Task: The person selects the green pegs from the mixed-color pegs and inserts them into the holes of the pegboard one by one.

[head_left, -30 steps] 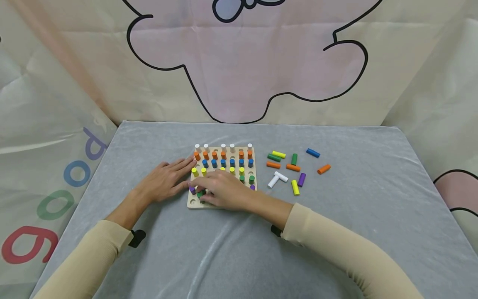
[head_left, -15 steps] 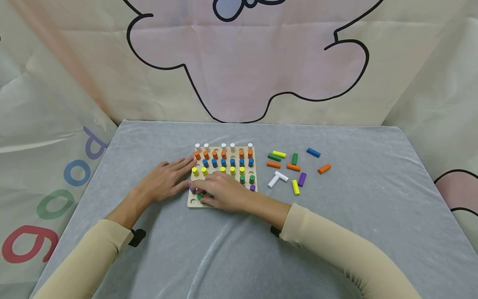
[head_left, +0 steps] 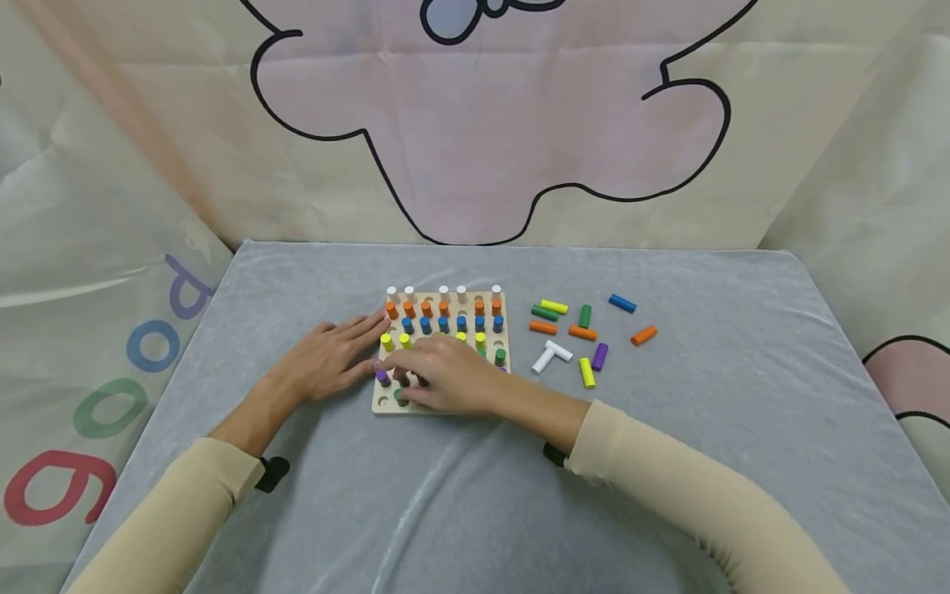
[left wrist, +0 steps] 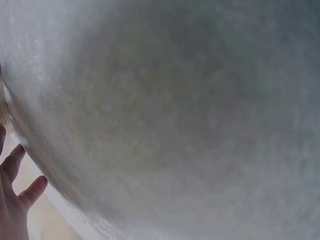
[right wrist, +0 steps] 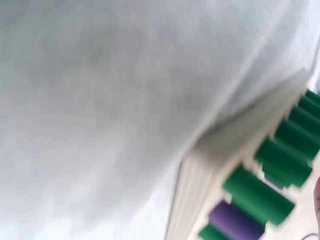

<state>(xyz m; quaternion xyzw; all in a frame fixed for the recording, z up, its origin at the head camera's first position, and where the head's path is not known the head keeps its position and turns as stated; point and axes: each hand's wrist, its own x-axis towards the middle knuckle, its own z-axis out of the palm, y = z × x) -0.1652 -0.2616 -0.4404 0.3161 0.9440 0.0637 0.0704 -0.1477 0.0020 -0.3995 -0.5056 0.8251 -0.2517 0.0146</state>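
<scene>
A wooden pegboard lies on the table in the head view, with rows of white, orange, blue, yellow, green and purple pegs. My left hand rests with straight fingers against its left edge; the left wrist view catches a few of these fingers. Over the board's near left part, my right hand has curled fingers, and its thumb meets a green peg in the front row. The far side of that grip is hidden by the hand. Beside it stands a purple peg. Upright green pegs line the board's edge in the right wrist view.
Right of the board lie several loose pegs: two white pegs touching each other, orange, green and yellow ones, a purple peg and a blue peg. Grey cloth covers the table. Printed fabric hangs behind.
The green peg at my right thumb shows slightly nearer the front edge than before. My right hand shifts a little; my left hand stays in place.
</scene>
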